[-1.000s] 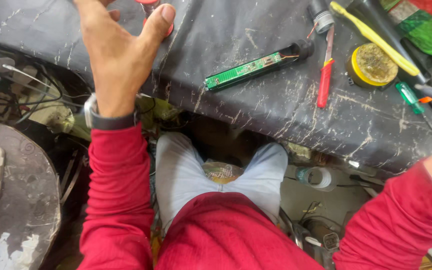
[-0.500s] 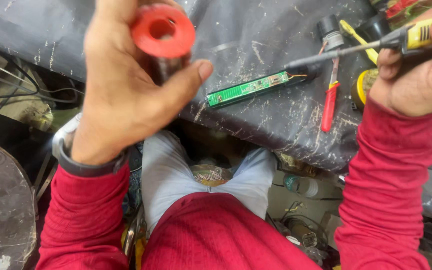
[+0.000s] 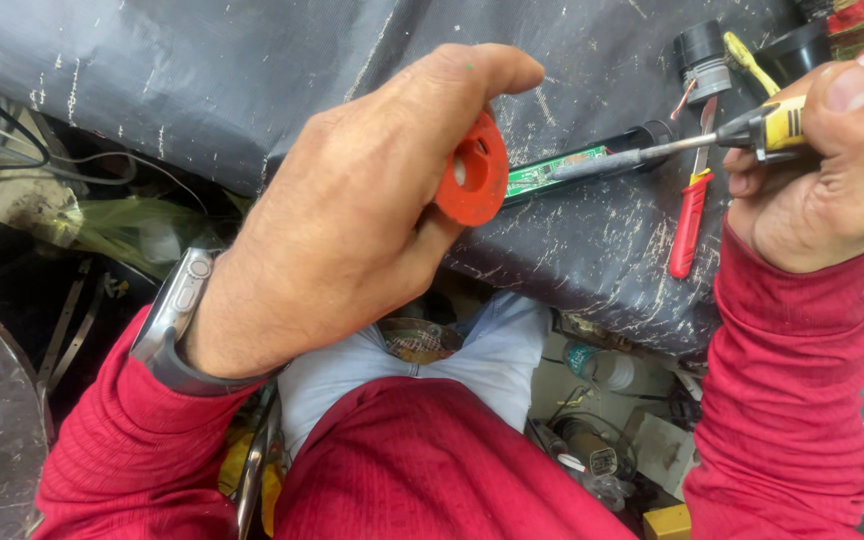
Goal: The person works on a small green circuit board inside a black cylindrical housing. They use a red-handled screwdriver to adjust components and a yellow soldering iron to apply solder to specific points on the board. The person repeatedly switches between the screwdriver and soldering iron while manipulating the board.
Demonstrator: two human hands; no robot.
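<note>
My left hand (image 3: 352, 220) is closed around a red plastic spool (image 3: 474, 170), held up over the front edge of the black, scratched workbench (image 3: 202, 80). My right hand (image 3: 832, 170) grips a yellow-and-black soldering iron (image 3: 712, 140) whose metal tip points left, ending close to a long green circuit board (image 3: 552, 172) lying on the bench. The spool's flat red end faces the iron's tip. Both arms wear red sleeves, and a watch sits on my left wrist.
A red-handled tool (image 3: 689, 225) lies on the bench below the iron. A small grey-black cylindrical part (image 3: 702, 60) and a yellow tool (image 3: 752, 60) lie at the back right. Wires (image 3: 12, 150) and clutter sit under the bench on the left, bottles (image 3: 602, 365) on the floor.
My left hand picked up the red spool and brought it down and right toward the board. My right hand came in with the soldering iron, its tip now near the green board.
</note>
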